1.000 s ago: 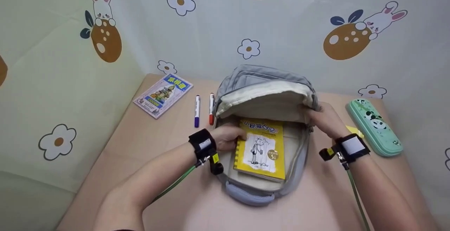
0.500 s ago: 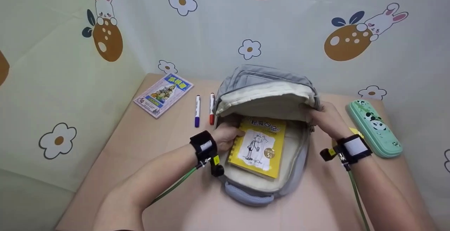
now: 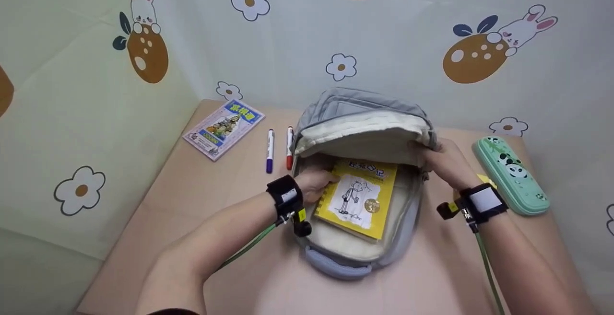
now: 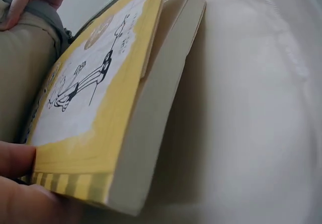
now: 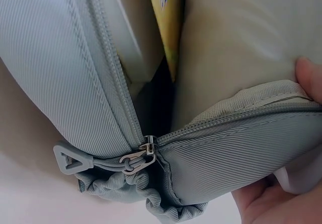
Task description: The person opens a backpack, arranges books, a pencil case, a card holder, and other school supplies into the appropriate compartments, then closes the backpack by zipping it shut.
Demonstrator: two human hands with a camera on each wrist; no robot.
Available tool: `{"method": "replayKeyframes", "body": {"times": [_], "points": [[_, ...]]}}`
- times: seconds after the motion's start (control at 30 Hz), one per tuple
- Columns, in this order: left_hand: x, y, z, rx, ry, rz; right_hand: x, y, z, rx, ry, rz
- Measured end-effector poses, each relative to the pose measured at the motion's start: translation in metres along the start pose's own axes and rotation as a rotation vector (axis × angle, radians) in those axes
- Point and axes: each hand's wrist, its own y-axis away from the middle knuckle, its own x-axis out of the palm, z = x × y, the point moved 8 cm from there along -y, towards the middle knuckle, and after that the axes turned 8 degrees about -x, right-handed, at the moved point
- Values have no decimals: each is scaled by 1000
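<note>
At frame centre the backpack (image 3: pixel 360 128) gapes, room beside the yellow book (image 3: pixel 357 197) lying tilted inside. The left hand (image 3: pixel 314 184) pinches the book's corner; the right hand (image 3: pixel 443 161) grips the raised flap.

The yellow paperback book (image 3: pixel 357 199) with a line-drawn cartoon boy on its cover sits tilted inside the open grey backpack (image 3: pixel 360 113), top edge tucked under the raised flap, spine corner gripped at its left side. The backpack lies flat mid-table, cream lining showing, zip undone, grab handle toward the near edge, its right rim pinched up. The book's front cover lifts slightly from the pages.
</note>
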Motion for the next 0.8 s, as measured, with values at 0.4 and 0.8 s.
{"method": "replayKeyframes", "body": {"times": [0.4,0.8], "points": [[-5,10,-12,148,-186,-95,2,0,-3,-17,-9,-16],[-22,45,-5,-8,-477,-135,2,1,-8,-18,19,-11]]}}
